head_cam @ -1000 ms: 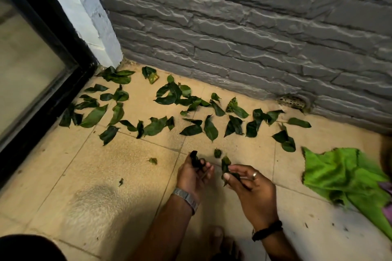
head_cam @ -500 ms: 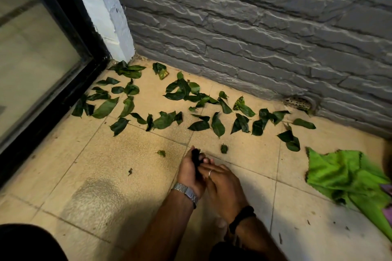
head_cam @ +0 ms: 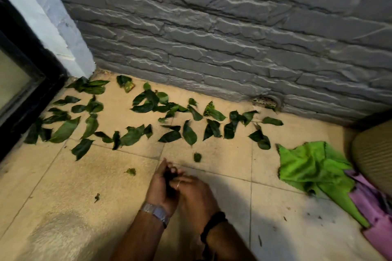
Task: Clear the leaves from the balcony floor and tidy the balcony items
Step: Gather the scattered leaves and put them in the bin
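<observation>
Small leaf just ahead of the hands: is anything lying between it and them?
Nothing visible. Only bare tile separates the small leaf from the left hand and right hand, which are together over dark leaves already gathered. The green cloth lies off to the right, out of that path.

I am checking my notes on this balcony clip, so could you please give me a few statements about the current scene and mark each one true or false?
1. Many green leaves lie scattered on the tiled floor along the grey stone wall. True.
2. The green cloth hangs on the wall. False: it lies crumpled on the floor at the right.
3. The left hand holds dark leaves, with the right hand beside it. True.
4. The wristwatch is on the right wrist. False: it is on the left wrist.
5. A round drain grille sits at the wall's base. True.
</observation>
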Motion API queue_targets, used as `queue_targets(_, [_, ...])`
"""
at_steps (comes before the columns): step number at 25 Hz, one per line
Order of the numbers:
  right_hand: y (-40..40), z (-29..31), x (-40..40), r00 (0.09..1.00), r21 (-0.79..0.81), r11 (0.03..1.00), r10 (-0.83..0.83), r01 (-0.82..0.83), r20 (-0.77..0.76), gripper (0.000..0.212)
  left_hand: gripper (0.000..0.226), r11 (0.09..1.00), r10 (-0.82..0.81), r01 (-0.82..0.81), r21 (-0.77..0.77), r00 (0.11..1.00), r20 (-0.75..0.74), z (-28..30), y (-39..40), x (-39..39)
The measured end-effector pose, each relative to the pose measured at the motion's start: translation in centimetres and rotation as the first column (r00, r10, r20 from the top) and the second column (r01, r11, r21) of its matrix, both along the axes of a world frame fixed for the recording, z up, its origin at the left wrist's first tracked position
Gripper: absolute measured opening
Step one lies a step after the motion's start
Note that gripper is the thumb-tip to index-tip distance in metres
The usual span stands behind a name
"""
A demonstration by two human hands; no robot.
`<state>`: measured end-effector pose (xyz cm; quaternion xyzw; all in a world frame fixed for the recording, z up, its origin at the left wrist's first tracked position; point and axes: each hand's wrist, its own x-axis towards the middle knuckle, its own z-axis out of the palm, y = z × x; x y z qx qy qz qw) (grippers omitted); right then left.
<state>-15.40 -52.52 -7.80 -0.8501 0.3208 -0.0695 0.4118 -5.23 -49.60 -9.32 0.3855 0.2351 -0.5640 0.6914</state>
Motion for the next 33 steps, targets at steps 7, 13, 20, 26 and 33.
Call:
queue_targets(7, [-6.0,-3.9,-2.0,0.992,-0.165,0.978,-0.120,0.126,0.046,0.038,0.038,0.972,0.128,-0.136,0.190,0.990,0.051,-3.8,0.8,3.3])
queue_targets(13, [-7.1,-7.5,-1.2,0.985,-0.317,0.948,-0.080,0.029,-0.150,0.029,0.032,0.980,0.144,-0.149,0.132,0.988,0.052,-4.4,-0.3,2.2])
queue_targets(20, [-1.9,-5.8,-0.3,0.937,-0.138,0.935,-0.301,0.327,0.177,0.020,0.040,0.990,-0.127,0.132,0.039,0.986,-0.108,-3.6,-2.3,-1.0])
queue_targets(26, [-5.3,-3.3,-4.7,0.922,-0.232,0.928,-0.207,0.291,0.326,0.028,0.039,0.947,-0.047,0.002,0.323,0.990,0.132,-4.6,-4.8,-1.4])
queue_targets(33, [-21.6,-8.3,-16.1,0.707,-0.437,0.673,-0.699,0.596,-0.112,0.051,0.034,0.959,-0.189,0.158,0.235,0.975,0.117,-4.1,-6.2,-4.0])
